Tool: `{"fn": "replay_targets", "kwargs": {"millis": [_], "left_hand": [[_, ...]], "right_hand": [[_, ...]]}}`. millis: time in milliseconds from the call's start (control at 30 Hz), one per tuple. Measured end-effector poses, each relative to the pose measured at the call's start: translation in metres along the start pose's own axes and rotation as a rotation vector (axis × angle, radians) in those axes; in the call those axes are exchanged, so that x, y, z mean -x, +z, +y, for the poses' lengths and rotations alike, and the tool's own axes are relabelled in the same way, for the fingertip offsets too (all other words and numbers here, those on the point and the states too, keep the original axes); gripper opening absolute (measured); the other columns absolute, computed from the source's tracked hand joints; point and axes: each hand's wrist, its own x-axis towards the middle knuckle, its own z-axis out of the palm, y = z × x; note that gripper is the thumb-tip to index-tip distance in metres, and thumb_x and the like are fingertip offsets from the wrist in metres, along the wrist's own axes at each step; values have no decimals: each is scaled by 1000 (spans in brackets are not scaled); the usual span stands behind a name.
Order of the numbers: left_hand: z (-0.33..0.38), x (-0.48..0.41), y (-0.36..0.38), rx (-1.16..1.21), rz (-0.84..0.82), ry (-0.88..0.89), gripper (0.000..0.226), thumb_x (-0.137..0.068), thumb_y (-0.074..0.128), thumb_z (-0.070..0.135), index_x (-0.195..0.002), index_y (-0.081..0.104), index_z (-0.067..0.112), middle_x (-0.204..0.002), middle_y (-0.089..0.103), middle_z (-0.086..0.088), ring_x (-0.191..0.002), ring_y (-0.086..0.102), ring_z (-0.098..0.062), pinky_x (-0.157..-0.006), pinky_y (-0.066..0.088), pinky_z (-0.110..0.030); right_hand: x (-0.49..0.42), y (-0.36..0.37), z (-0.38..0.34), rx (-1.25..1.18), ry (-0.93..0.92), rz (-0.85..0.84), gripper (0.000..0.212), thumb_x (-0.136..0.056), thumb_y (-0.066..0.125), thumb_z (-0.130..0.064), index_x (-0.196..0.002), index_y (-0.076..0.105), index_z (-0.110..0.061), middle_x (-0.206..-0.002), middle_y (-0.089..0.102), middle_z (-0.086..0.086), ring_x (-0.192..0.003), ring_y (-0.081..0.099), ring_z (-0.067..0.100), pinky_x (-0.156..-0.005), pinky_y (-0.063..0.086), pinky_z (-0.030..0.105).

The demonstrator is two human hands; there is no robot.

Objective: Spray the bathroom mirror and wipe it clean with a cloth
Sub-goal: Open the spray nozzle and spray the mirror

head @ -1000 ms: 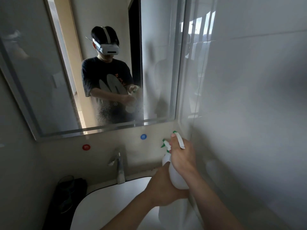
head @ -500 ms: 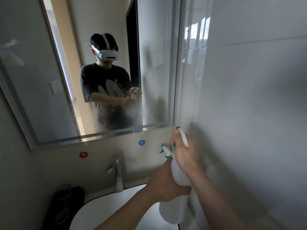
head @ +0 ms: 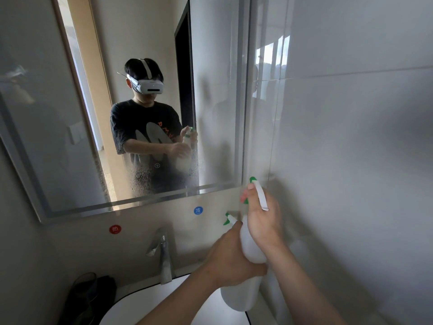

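The bathroom mirror (head: 131, 95) hangs on the wall ahead, with a patch of spray droplets low in its middle. A white spray bottle (head: 246, 287) with green nozzle parts is held below the mirror's right corner. My left hand (head: 230, 259) grips the bottle's body. My right hand (head: 263, 219) wraps the neck and spray head, fingers by the white trigger. No cloth is in sight.
A white basin (head: 145, 303) sits below, with a metal tap (head: 164, 259) behind it. A dark bag (head: 86, 296) lies at the basin's left. Red (head: 115, 229) and blue (head: 198, 210) round stickers mark the wall under the mirror. A tiled wall (head: 351, 160) stands close on the right.
The view has tilted up, so the mirror sits lower in frame. Both hands have lifted the bottle slightly while keeping the same grip.
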Motion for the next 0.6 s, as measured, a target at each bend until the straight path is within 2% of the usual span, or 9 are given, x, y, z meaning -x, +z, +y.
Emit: {"fn": "replay_targets", "kwargs": {"millis": [67,133,233,300,400,467,533,600], "left_hand": [[5,-1,-4,16,10,7,87,-49,82,52,-127,43,49,-113,66,27,-103,66,-3,-90,58,-39],[13,-4,-11,12,26,10,85,-48,81,53,-125,44,48,-113,67,25,-104,67,-6,-90,58,-40],[29,-10,-21,-14,67,27,80,-48,79,54,-120,46,44,-110,68,21,-101,68,-9,-86,59,-41],[38,-15,-28,-22,90,39,77,-49,80,53,-117,46,44,-108,68,21,-99,68,-9,-84,59,-41],[49,-21,-37,-18,100,62,74,-50,80,49,-116,47,43,-106,70,18,-98,70,-12,-84,60,-42],[53,-25,-42,-21,114,69,72,-51,81,47,-114,48,43,-105,70,17,-96,71,-13,-82,61,-44],[55,-27,-44,-10,124,70,70,-51,82,47,-112,48,43,-105,70,17,-96,71,-12,-82,61,-43],[55,-28,-45,-16,134,69,71,-51,83,48,-112,48,44,-105,70,17,-97,71,-12,-82,61,-42]], "right_hand": [[-6,-1,-6,-18,-23,-5,53,-99,45,-48,-83,62,-1,-83,65,15,-80,60,21,-61,38,12],[-12,-1,-17,-28,-44,-2,54,-98,45,-50,-82,61,-1,-76,62,12,-76,58,25,-60,38,17],[-26,-4,-31,-55,-87,29,48,-97,47,-45,-74,63,-7,-70,63,0,-71,59,18,-63,41,20],[-36,-5,-40,-79,-95,36,46,-96,47,-45,-72,64,-10,-71,68,0,-72,62,13,-63,43,14],[-48,-4,-52,-127,-96,36,48,-91,45,-50,-69,62,-11,-63,66,0,-59,60,8,-56,42,11],[-53,-4,-58,-123,-89,38,54,-89,44,-54,-67,59,-7,-60,63,4,-57,61,16,-57,49,21],[-57,-2,-63,-86,-88,48,61,-89,42,-57,-71,56,0,-64,63,16,-67,63,33,-65,55,38],[-59,-1,-66,-73,-88,60,61,-88,42,-57,-73,56,0,-67,63,19,-72,62,39,-72,55,48]]}}
